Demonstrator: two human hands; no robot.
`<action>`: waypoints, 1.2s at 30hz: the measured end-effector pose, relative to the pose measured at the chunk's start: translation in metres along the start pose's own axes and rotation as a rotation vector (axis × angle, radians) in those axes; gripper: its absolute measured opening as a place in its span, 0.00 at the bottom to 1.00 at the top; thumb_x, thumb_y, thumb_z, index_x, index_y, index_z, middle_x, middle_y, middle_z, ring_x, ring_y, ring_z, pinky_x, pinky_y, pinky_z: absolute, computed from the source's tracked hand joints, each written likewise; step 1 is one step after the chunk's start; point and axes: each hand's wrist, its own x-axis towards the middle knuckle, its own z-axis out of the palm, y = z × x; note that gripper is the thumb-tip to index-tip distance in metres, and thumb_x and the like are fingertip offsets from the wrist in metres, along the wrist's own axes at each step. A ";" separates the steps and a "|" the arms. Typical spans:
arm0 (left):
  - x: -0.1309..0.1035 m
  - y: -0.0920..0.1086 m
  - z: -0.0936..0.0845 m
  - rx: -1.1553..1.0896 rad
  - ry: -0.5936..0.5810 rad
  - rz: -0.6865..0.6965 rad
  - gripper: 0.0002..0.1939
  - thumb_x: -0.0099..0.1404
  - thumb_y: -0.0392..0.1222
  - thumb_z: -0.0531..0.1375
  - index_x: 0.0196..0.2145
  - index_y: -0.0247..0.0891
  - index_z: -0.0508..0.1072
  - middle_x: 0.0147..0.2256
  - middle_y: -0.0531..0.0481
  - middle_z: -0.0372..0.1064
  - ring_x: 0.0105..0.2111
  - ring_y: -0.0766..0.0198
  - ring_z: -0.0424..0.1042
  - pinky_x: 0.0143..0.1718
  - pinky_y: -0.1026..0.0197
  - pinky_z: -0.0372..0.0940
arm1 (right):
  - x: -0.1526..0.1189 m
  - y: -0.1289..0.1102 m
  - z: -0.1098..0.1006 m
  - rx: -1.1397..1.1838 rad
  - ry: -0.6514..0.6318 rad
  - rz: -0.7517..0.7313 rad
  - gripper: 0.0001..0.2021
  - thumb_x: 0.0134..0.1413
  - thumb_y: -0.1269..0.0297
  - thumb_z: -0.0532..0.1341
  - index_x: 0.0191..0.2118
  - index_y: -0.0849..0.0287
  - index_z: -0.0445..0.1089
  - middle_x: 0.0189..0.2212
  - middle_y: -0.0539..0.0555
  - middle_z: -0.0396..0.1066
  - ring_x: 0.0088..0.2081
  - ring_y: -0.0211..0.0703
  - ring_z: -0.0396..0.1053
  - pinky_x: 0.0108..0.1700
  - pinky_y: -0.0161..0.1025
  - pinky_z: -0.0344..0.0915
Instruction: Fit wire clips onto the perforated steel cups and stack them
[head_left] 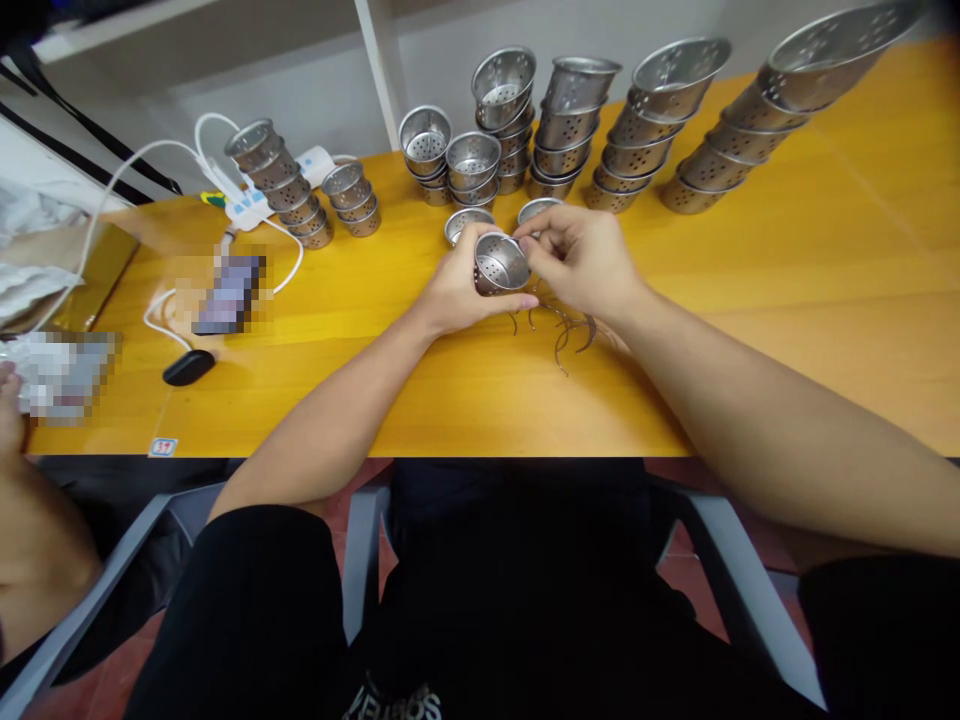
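A small perforated metal cup [501, 264] is tilted towards me above the table, its open mouth facing up. My left hand [454, 285] is closed around its left side, thumb along the near side. At the cup's right rim, my right hand [581, 255] has thumb and forefinger pinched together; whatever lies between the fingertips is too small to make out. Thin curved metal strips [564, 345] lie loose on the table below my right hand. Just beyond the hands stand two more perforated cups, one at the left [469, 222] and one at the right [538, 208], partly hidden.
Several stacks of perforated cups [630, 130] line the table's back, with shorter stacks [281, 185] at the left. A power strip [247, 205], white cables, a phone [231, 293] and a black oval case [189, 367] lie left. Another person's arm [37, 530] is at the far left.
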 end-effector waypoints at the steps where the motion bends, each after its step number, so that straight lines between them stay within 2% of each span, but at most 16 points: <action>1: 0.000 0.001 0.001 0.017 -0.002 0.005 0.65 0.51 0.83 0.92 0.72 0.48 0.73 0.64 0.40 0.82 0.66 0.34 0.87 0.74 0.30 0.82 | 0.000 0.000 0.001 -0.002 0.009 0.002 0.22 0.78 0.32 0.80 0.48 0.46 0.86 0.26 0.50 0.66 0.28 0.52 0.64 0.34 0.52 0.68; 6: 0.000 0.005 0.002 0.076 -0.001 0.040 0.59 0.58 0.79 0.91 0.72 0.48 0.72 0.63 0.41 0.83 0.63 0.37 0.89 0.73 0.31 0.82 | -0.001 -0.004 0.006 0.042 0.014 0.028 0.19 0.78 0.36 0.82 0.48 0.44 0.84 0.25 0.49 0.66 0.27 0.52 0.63 0.33 0.54 0.71; 9: 0.000 0.007 0.002 0.092 -0.004 0.059 0.60 0.57 0.76 0.92 0.72 0.48 0.72 0.63 0.41 0.84 0.60 0.38 0.90 0.71 0.32 0.84 | -0.001 -0.007 0.006 0.061 0.004 0.033 0.17 0.78 0.39 0.82 0.46 0.44 0.83 0.24 0.48 0.63 0.27 0.52 0.59 0.32 0.53 0.66; 12: 0.000 0.008 0.002 0.082 -0.019 0.054 0.57 0.59 0.78 0.90 0.71 0.49 0.73 0.62 0.42 0.84 0.59 0.39 0.90 0.69 0.34 0.84 | 0.000 -0.011 0.006 0.059 0.004 0.043 0.18 0.76 0.38 0.82 0.44 0.44 0.83 0.25 0.49 0.63 0.27 0.52 0.57 0.32 0.53 0.60; 16: 0.000 0.008 0.000 0.011 -0.027 0.044 0.54 0.63 0.85 0.85 0.68 0.48 0.75 0.59 0.44 0.84 0.56 0.43 0.89 0.65 0.37 0.85 | 0.002 -0.020 0.003 0.131 -0.013 0.039 0.24 0.76 0.29 0.79 0.45 0.44 0.83 0.30 0.55 0.73 0.30 0.55 0.64 0.33 0.53 0.62; 19: -0.001 0.007 -0.002 -0.081 -0.042 0.013 0.50 0.67 0.89 0.80 0.65 0.47 0.77 0.54 0.46 0.84 0.52 0.48 0.88 0.62 0.39 0.85 | 0.002 -0.027 -0.003 0.215 -0.105 0.050 0.31 0.74 0.19 0.78 0.50 0.44 0.85 0.40 0.58 0.83 0.33 0.56 0.71 0.33 0.52 0.65; 21: -0.002 0.007 -0.004 -0.136 -0.046 -0.015 0.49 0.70 0.90 0.77 0.63 0.47 0.78 0.52 0.46 0.84 0.50 0.50 0.87 0.61 0.41 0.84 | 0.001 -0.028 -0.006 0.256 -0.173 0.074 0.36 0.70 0.14 0.79 0.55 0.44 0.85 0.46 0.59 0.86 0.32 0.53 0.72 0.31 0.50 0.66; 24: -0.003 0.009 -0.006 -0.157 -0.063 -0.021 0.50 0.67 0.92 0.78 0.62 0.45 0.79 0.52 0.46 0.83 0.51 0.49 0.86 0.62 0.41 0.85 | -0.001 -0.025 -0.006 0.296 -0.243 0.101 0.41 0.66 0.12 0.80 0.60 0.44 0.85 0.50 0.58 0.87 0.30 0.48 0.73 0.29 0.47 0.66; 28: -0.004 0.011 -0.007 -0.129 -0.105 0.020 0.52 0.67 0.94 0.76 0.61 0.44 0.79 0.53 0.45 0.82 0.53 0.47 0.86 0.63 0.37 0.85 | -0.003 -0.024 -0.003 0.311 -0.286 0.082 0.38 0.69 0.16 0.81 0.58 0.46 0.88 0.46 0.56 0.86 0.26 0.44 0.70 0.26 0.45 0.65; 33: -0.002 0.011 -0.008 -0.082 -0.129 0.063 0.54 0.67 0.94 0.75 0.64 0.42 0.80 0.57 0.42 0.84 0.61 0.43 0.87 0.70 0.36 0.84 | -0.004 -0.030 -0.007 0.310 -0.338 0.059 0.27 0.78 0.29 0.81 0.61 0.46 0.91 0.30 0.48 0.75 0.22 0.41 0.62 0.25 0.42 0.58; 36: -0.003 0.012 -0.009 -0.057 -0.142 0.088 0.52 0.68 0.94 0.75 0.61 0.43 0.81 0.54 0.43 0.85 0.57 0.44 0.89 0.69 0.35 0.86 | -0.004 -0.034 -0.010 0.317 -0.399 0.074 0.20 0.79 0.38 0.81 0.54 0.49 0.91 0.28 0.47 0.71 0.22 0.41 0.61 0.24 0.42 0.57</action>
